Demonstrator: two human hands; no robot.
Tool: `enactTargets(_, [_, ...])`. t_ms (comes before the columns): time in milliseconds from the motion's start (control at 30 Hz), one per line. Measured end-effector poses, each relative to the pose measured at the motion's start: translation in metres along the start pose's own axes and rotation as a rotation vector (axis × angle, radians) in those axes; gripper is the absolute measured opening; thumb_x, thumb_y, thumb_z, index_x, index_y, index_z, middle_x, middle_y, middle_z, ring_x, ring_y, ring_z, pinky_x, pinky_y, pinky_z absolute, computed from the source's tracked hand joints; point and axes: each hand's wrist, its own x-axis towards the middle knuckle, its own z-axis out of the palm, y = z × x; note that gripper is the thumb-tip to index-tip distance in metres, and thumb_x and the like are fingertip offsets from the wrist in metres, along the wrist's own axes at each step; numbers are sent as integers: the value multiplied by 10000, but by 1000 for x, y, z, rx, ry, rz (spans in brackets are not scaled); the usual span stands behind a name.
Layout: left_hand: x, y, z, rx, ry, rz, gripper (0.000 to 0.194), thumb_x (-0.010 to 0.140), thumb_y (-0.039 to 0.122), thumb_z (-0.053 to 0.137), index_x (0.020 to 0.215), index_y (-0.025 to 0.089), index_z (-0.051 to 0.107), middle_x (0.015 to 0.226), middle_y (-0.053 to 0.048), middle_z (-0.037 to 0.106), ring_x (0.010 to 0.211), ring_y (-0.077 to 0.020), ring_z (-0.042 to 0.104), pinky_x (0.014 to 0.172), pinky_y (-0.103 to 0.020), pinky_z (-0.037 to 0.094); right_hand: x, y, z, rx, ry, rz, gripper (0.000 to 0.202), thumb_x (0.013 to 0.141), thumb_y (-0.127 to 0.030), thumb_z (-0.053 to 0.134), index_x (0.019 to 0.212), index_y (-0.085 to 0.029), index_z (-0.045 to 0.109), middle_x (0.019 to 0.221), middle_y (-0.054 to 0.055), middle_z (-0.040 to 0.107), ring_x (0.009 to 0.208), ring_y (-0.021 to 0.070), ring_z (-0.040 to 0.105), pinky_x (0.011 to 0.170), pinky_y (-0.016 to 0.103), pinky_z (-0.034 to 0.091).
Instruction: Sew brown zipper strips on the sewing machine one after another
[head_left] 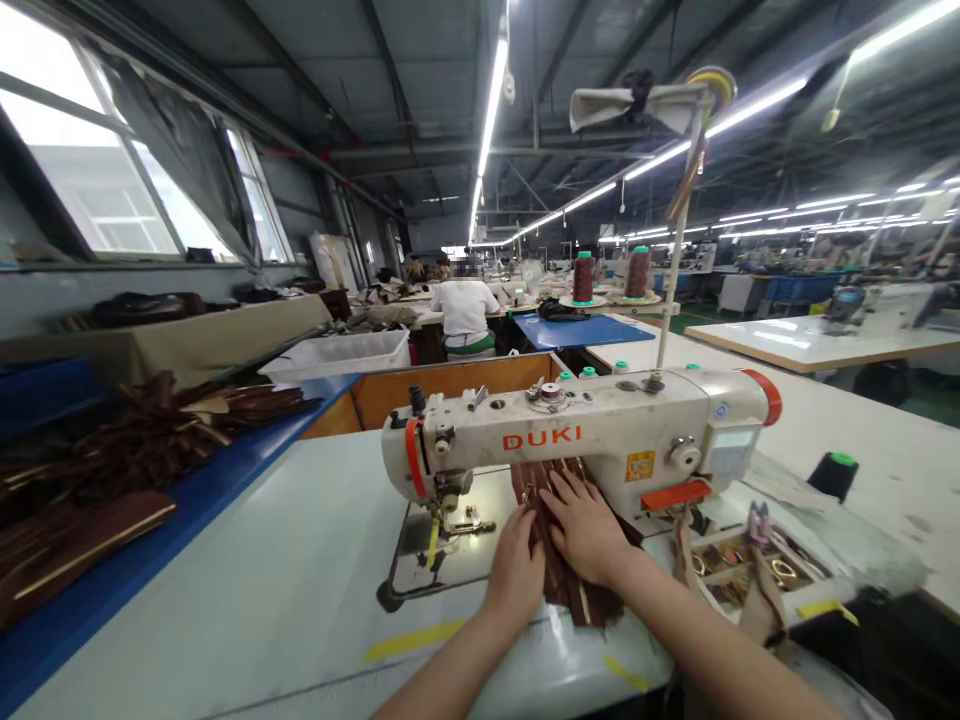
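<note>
Brown leather strips lie stacked on the pale table, under the arm of the DUKI sewing machine. Far to my left more brown pieces are heaped on a blue bench. My left hand rests flat against the stack's left edge, fingers straight, gripping nothing. My right hand presses down on top, fingers spread and flat. Right of that sits a tray of metal rings.

Both forearms come in from the bottom edge totally bare, no sleeves showing anywhere in the shot. The left hand and right hand have no gloves, rings or watch that I can spot. Short nails, nothing else.
</note>
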Motion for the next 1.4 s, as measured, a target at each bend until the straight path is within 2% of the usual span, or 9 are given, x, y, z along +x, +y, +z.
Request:
enactTargets(167, [-18, 3, -20, 131, -96, 119, 392, 761, 130, 473, 1095, 209, 663, 1331, -117, 554, 1265, -274, 477, 1112, -486, 331, -2, 7, -4, -36, 47, -11, 522, 881, -244, 504, 1388, -139, 439, 1463, 126, 334, 1357, 294, 231, 1126, 492, 192])
enactTargets(333, [-31, 8, -35, 231, -140, 174, 342, 787, 195, 512, 1091, 179, 668, 1391, -161, 490, 1305, -325, 425, 1115, -528, 307, -5, -6, -17, -140, 59, -40, 487, 883, -195, 499, 1353, -71, 472, 1427, 164, 380, 1358, 310, 222, 1137, 498, 165])
enactTargets(500, [-34, 16, -39, 300, -181, 220, 340, 807, 182, 473, 1091, 159, 659, 1377, -164, 505, 1289, -306, 451, 1109, -490, 336, -8, -21, -19, -141, 115, -87, 456, 910, -135, 419, 1360, -75, 461, 1444, 153, 358, 1362, 267, 236, 1147, 448, 182])
enactTargets(667, [-35, 17, -38, 336, -205, 239, 330, 828, 190, 446, 1095, 162, 638, 1340, -160, 540, 1269, -310, 468, 1104, -507, 340, -13, -19, -4, -125, 8, -95, 404, 927, -157, 437, 1322, -140, 519, 1444, 149, 357, 1367, 275, 232, 1136, 483, 185])
enactTargets(900, [-41, 24, -37, 383, -189, 187, 313, 831, 228, 471, 1083, 114, 616, 1307, -174, 557, 1256, -300, 473, 1109, -487, 335, -12, -11, 6, -161, -20, -95, 411, 948, -184, 385, 1337, -126, 505, 1471, 143, 307, 1381, 272, 187, 1144, 489, 139])
enactTargets(1067, [-52, 25, -41, 397, -195, 121, 516, 773, 323, 576, 1224, 74, 545, 1363, -191, 509, 1295, -313, 435, 1129, -458, 317, -9, -8, 13, -235, -57, -89, 483, 869, -96, 390, 1336, -129, 509, 1475, 128, 302, 1380, 292, 186, 1127, 517, 182])
enactTargets(1233, [-64, 23, -48, 365, -285, 43, 641, 726, 306, 585, 1309, 64, 474, 1450, -169, 414, 1358, -288, 349, 1167, -404, 249, -10, -25, 6, -243, -48, -38, 512, 852, -56, 382, 1352, -103, 485, 1476, 153, 288, 1379, 290, 193, 1133, 502, 178])
enactTargets(1333, [-67, 23, -51, 366, -309, 42, 665, 723, 296, 565, 1329, 51, 447, 1462, -171, 393, 1372, -286, 323, 1175, -394, 226, -10, -38, 2, -178, -13, -80, 469, 891, -77, 361, 1332, -129, 512, 1463, 119, 333, 1376, 257, 212, 1149, 460, 165])
enactTargets(1400, [-67, 23, -52, 371, -316, 47, 645, 723, 269, 546, 1323, 51, 454, 1457, -173, 398, 1368, -286, 327, 1173, -390, 228, -9, -41, 3, -156, -43, -97, 442, 896, -94, 376, 1308, -118, 536, 1426, 123, 396, 1357, 249, 264, 1155, 441, 166])
